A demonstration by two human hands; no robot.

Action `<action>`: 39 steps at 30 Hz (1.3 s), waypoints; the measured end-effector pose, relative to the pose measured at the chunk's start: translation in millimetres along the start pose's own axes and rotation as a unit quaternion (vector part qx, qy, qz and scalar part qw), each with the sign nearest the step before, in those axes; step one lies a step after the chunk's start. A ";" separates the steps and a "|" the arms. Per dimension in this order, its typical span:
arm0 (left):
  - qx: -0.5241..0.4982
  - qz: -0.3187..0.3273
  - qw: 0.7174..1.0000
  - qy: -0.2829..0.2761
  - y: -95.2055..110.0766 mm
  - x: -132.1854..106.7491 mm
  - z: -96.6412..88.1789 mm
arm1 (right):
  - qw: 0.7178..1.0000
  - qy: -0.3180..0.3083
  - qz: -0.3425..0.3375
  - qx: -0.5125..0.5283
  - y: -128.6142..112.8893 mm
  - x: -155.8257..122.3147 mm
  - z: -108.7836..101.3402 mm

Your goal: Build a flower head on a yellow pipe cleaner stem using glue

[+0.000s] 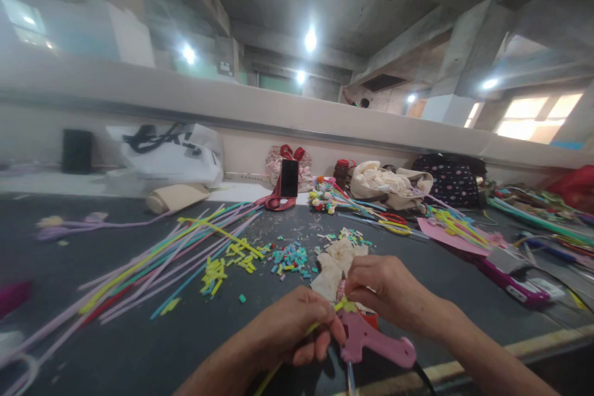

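My left hand (pixel 309 328) is closed around a long yellow chenille stem (pixel 269 378), which runs down past the palm to the bottom edge. Close beside it my right hand (pixel 383 284) pinches with its fingertips near the stem's upper end; whatever lies between those fingers is hidden. A pink hot glue gun (pixel 371 341) rests under both hands, its handle pointing right and a clear glue stick (pixel 351 377) sticking out toward me. Beyond the fingers lies a crumpled cream cloth (pixel 330 269).
Small cut pieces in yellow (pixel 215 275) and blue (pixel 290 257) lie scattered in the middle. Long colored stems (pixel 153 260) spread across the left. A phone (pixel 289 178) stands at the back, scissors (pixel 394 223) lie right of center, and a purple device (pixel 513 284) sits at right.
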State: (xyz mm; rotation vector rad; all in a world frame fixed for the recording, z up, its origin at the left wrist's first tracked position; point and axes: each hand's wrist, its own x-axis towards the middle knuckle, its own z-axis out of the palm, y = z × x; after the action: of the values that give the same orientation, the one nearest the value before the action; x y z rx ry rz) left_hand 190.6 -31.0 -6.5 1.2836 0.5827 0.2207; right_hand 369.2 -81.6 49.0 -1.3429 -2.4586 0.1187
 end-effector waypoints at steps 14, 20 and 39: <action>-0.035 0.014 0.999 0.016 1.6 -0.9 0.1 | 0.999 0.005 0.007 0.040 3.1 -2.5 -2.7; -0.089 0.059 0.994 0.004 3.5 -2.4 -4.8 | 0.955 0.125 0.122 0.241 9.5 -15.3 0.2; -0.148 0.130 0.980 -0.022 -6.9 -7.1 -8.0 | 0.910 0.128 0.049 0.391 -29.4 11.1 10.4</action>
State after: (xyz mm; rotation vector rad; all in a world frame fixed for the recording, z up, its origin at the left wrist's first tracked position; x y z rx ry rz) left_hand 179.4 -29.6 -12.3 1.0696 0.3283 0.4771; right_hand 336.7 -87.7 48.8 -1.0201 -1.7972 0.8013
